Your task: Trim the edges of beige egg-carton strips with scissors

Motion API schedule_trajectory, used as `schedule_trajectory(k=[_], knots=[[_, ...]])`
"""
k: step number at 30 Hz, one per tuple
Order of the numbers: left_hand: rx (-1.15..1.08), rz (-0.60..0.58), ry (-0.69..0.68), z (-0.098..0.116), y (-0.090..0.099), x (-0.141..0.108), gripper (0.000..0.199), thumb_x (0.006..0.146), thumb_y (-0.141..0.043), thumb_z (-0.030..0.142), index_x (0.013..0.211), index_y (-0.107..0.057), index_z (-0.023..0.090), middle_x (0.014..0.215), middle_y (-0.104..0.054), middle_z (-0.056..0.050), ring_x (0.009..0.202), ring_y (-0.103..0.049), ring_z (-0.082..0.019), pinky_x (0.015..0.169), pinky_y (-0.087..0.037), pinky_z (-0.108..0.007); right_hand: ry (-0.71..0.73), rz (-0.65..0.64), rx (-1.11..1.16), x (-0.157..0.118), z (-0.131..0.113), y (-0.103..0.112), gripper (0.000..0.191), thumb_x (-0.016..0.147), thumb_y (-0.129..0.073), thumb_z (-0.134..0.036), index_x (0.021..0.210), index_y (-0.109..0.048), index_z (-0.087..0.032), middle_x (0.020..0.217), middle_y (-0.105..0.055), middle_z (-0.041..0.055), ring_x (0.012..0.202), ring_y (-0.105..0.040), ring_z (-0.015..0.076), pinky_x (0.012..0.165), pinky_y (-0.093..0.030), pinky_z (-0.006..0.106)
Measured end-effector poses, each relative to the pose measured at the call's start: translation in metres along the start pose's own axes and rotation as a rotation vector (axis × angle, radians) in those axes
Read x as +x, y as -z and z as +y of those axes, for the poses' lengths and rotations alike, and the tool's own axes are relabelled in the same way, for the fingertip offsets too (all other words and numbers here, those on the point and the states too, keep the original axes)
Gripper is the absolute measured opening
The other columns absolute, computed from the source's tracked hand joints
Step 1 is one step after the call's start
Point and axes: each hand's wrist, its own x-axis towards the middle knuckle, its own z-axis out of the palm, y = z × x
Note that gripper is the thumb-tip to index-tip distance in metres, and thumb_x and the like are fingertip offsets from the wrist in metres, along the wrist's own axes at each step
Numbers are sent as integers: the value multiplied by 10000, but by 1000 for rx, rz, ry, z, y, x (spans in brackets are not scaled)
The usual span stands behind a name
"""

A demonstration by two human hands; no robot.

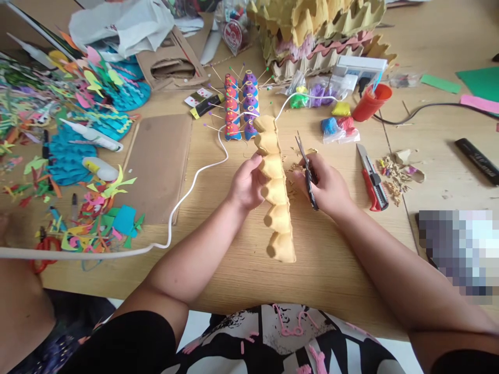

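Note:
A long yellow egg-carton strip [276, 195] stands lengthwise in front of me, its row of cups facing left. My left hand [249, 183] grips its left edge near the upper middle, the fingers partly hidden behind it. To the right of the strip, my right hand [325, 184] is closed around black-handled scissors [309, 174], whose blades point up and away from me. The scissors are apart from the strip. Small yellow scraps [294, 166] lie on the table between the strip and my right hand.
Beyond the strip stand painted carton figures [232, 109] with pins. A white cable [195, 179] crosses on the left, near cardboard [159, 166] and paper scraps. At right lie a red cutter [372, 182] and a red cup [372, 102]. Another person's leg [23, 317] shows lower left.

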Motion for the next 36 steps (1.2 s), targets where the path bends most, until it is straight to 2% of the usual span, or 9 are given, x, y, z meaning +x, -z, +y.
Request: schedule_trajectory(k=[4, 8, 13, 17, 22, 25, 36], knots=[[-19, 5, 75, 4, 2, -1, 134, 920, -673, 372, 1001, -749, 297, 847, -821, -33, 867, -829, -305, 727, -643, -394, 92, 52, -74, 2, 7, -5, 449, 993, -602, -615, 1194, -683, -222, 813, -679, 62, 785, -636, 276, 695, -412, 371], [-45, -39, 121, 5, -1, -4, 159, 890, -584, 286, 971, -718, 262, 838, -785, -28, 699, -759, -232, 675, -625, -354, 187, 102, -151, 1, 10, -7, 390, 999, -615, -530, 1215, -689, -215, 871, -720, 90, 839, -660, 294, 724, -437, 383], [-8, -47, 173, 3, -3, -6, 134, 818, -600, 261, 921, -686, 250, 806, -759, -38, 674, -731, -238, 623, -610, -349, 279, 106, -229, -1, 6, -4, 332, 986, -640, -446, 1221, -688, -216, 949, -757, 111, 931, -681, 313, 824, -492, 406], [40, -42, 113, -2, -3, -5, 181, 770, -678, 271, 951, -684, 258, 820, -763, -27, 675, -731, -227, 588, -607, -336, 267, 112, -282, -1, 2, -3, 333, 1012, -600, -436, 1241, -689, -211, 1015, -767, 133, 1004, -680, 332, 889, -506, 429], [128, -61, 103, -6, -3, -5, 258, 723, -735, 351, 960, -669, 275, 827, -768, -46, 926, -827, -354, 766, -678, -473, 259, 123, -365, -2, 3, -4, 357, 1012, -584, -416, 1277, -697, -205, 999, -760, 128, 997, -670, 332, 859, -499, 426], [147, -57, 90, -6, -4, -5, 259, 701, -742, 361, 935, -672, 274, 831, -773, -58, 994, -827, -384, 810, -684, -516, 253, 121, -410, -3, 4, -4, 363, 1012, -575, -391, 1286, -703, -190, 991, -763, 131, 977, -668, 325, 819, -486, 413], [98, -64, 70, -1, 2, -2, 231, 710, -696, 384, 899, -688, 252, 803, -733, -55, 766, -761, -284, 692, -647, -439, 253, 143, -428, -1, 7, -3, 333, 1030, -613, -432, 1246, -741, -214, 908, -763, 104, 938, -675, 310, 768, -437, 381]])
